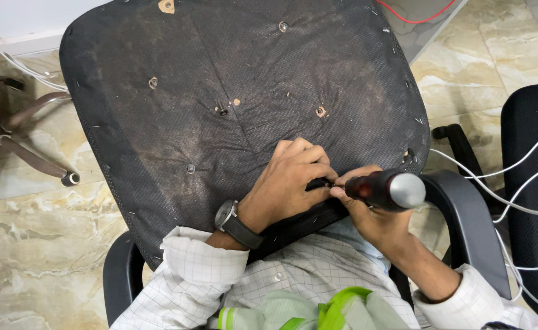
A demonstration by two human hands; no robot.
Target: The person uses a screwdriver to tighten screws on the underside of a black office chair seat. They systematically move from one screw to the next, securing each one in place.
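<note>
An upturned office chair seat [220, 91], its underside covered in dusty black fabric with several bolt holes, lies across my lap. My right hand [373, 217] grips a screwdriver [385, 189] with a dark handle and grey end cap, its tip aimed at the seat's near edge. There my left hand [290, 180], a wristwatch [232, 221] on its wrist, presses on the fabric and pinches the screwdriver's tip area. The tip and any screw are hidden behind the fingers.
I sit in a chair with black armrests [464, 214]. A five-star chair base [12, 140] with castors lies on the marble floor at left. Another black chair [534, 165] stands at right, crossed by white cables [501, 195]. A red wire [415, 15] runs at the top.
</note>
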